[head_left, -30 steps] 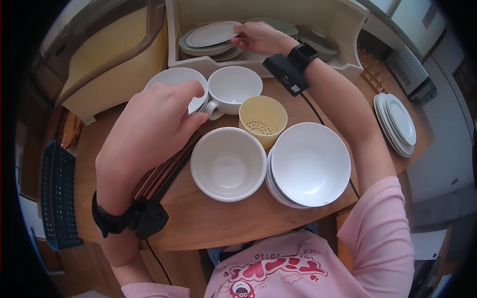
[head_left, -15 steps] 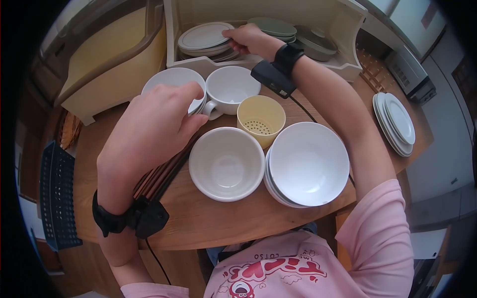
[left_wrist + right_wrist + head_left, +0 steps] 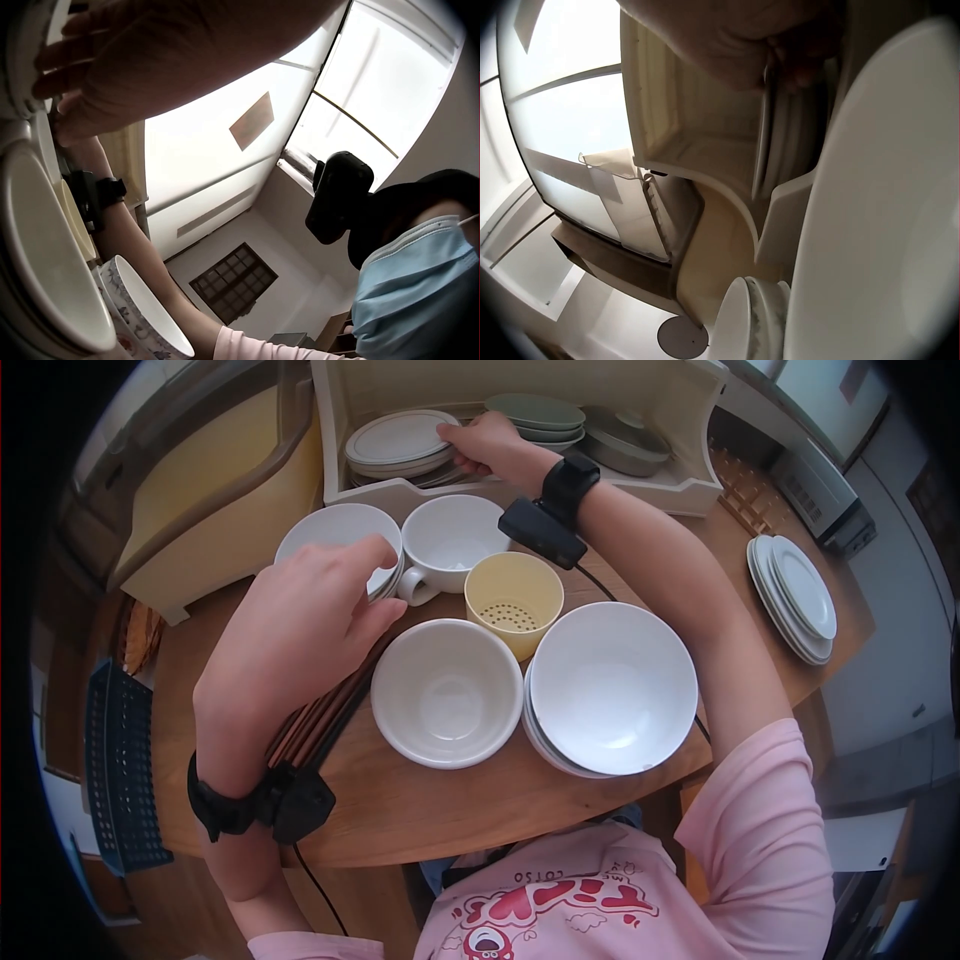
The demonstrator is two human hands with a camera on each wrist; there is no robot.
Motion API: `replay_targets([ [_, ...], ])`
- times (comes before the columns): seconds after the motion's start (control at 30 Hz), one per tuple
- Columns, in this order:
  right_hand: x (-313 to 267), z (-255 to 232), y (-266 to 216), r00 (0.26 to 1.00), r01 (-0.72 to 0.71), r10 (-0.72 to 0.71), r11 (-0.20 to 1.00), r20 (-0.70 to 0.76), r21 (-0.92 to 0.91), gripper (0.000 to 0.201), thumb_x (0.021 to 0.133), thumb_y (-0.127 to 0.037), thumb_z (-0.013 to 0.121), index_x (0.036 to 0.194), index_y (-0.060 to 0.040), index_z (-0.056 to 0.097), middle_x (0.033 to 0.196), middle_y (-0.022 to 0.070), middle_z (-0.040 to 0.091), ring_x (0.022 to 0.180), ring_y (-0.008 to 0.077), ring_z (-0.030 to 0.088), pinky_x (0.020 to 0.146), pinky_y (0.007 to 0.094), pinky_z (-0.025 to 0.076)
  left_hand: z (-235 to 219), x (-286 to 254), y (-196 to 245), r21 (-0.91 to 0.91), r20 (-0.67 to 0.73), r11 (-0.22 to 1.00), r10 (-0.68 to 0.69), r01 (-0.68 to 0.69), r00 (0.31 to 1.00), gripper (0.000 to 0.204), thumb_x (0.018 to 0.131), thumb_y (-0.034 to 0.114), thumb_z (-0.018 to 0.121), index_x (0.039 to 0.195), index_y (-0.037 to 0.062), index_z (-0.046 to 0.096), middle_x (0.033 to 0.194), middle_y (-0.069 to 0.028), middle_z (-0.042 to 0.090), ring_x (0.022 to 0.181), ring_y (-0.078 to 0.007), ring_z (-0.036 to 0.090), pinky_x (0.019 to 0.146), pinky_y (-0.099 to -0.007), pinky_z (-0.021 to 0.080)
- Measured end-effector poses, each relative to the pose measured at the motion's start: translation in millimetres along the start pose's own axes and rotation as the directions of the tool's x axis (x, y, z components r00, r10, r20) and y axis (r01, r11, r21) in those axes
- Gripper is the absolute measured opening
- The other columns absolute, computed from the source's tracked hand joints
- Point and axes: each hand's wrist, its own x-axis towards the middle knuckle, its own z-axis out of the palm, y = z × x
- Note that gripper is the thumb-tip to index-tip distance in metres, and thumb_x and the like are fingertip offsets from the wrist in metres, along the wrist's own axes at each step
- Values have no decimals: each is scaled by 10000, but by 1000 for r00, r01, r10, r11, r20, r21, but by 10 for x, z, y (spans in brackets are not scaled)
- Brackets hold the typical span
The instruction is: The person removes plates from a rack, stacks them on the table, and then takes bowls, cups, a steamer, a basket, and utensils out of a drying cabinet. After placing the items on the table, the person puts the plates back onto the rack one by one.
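In the head view the right hand (image 3: 490,444) pinches the right rim of the top white plate (image 3: 402,437), on a plate stack in the cream rack (image 3: 640,494). The right wrist view shows that hand (image 3: 742,45) at the edge of the stacked plates (image 3: 780,142). At the left, the left hand (image 3: 295,625) curves over the near side of a white bowl stack (image 3: 340,528), its thumb apart from the fingers; contact is partly hidden. A white mug (image 3: 455,540) stands beside that stack.
Nearer stand a cream bowl (image 3: 447,695), a yellow perforated cup (image 3: 514,600) and stacked white bowls (image 3: 612,685). Brown chopsticks (image 3: 325,720) lie under the left forearm. Green plates (image 3: 535,415) and a lidded dish (image 3: 625,440) are in the rack; more plates (image 3: 790,600) lie far right.
The right hand and the top plate have moved left and settled onto the stack, the hand still at the rim. The left hand has stayed by the bowls. The head view has shifted slightly.
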Motion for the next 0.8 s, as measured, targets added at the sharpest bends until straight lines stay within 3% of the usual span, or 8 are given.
replay_targets([
  [0.07,-55,-5,13,999,28,-29,999,-34,-21,420,843,-411,648,705,-17,607,666,56,617,589,133,591,519,283,470,-2,-1,6,9,-2,1000,7,-7,1000,242,817,122,655,1026,25,580,713,-139,615,663,-279,612,630,-365,477],
  [0.1,-88,-7,29,950,230,-261,956,-171,-182,397,840,-386,650,716,-11,609,670,77,626,609,167,612,551,307,481,-7,-1,11,2,6,1000,2,-2,1000,242,817,121,655,1025,24,579,717,-140,616,663,-280,612,630,-362,478],
  [0.13,-124,-11,48,832,386,-489,849,-262,-362,375,838,-360,651,727,-4,611,674,98,636,629,201,634,584,331,492,-10,-1,15,-5,14,1000,-2,2,1000,242,817,120,655,1024,24,578,720,-140,618,663,-281,612,630,-360,478],
  [0.17,-164,-40,74,832,384,-488,850,-264,-361,375,838,-360,651,727,-4,611,674,98,636,629,201,634,584,331,492,-11,3,17,-5,15,1000,0,0,1000,242,817,120,655,1024,24,578,720,-140,618,663,-281,612,630,-360,478],
  [0.23,-333,-151,75,734,518,-663,687,-148,-509,328,829,-323,654,762,-4,616,692,122,642,641,268,634,621,363,492,-12,6,18,-24,39,999,-41,42,998,239,817,116,653,1025,23,577,726,-140,620,667,-280,615,633,-359,479],
  [0.43,-553,-439,370,775,511,-631,641,-15,-573,270,810,-286,667,772,-21,630,725,115,656,653,283,626,617,368,493,11,2,7,-19,16,1000,3,-3,1000,236,815,100,652,1024,21,578,722,-137,618,664,-270,615,632,-357,477],
  [0.67,-559,-644,694,815,468,-577,711,-56,-524,212,803,-221,671,778,-14,629,731,129,655,690,284,633,638,364,499,20,15,17,-18,30,1000,-15,15,999,234,810,91,654,1022,24,582,720,-128,613,654,-260,605,629,-354,466],
  [0.8,-619,-598,718,824,466,-557,770,-103,-436,174,790,-201,636,777,-27,631,790,153,655,775,338,627,699,425,496,21,29,41,-16,44,1000,-6,6,999,231,809,84,650,1020,21,582,708,-122,606,640,-251,594,623,-352,462],
])
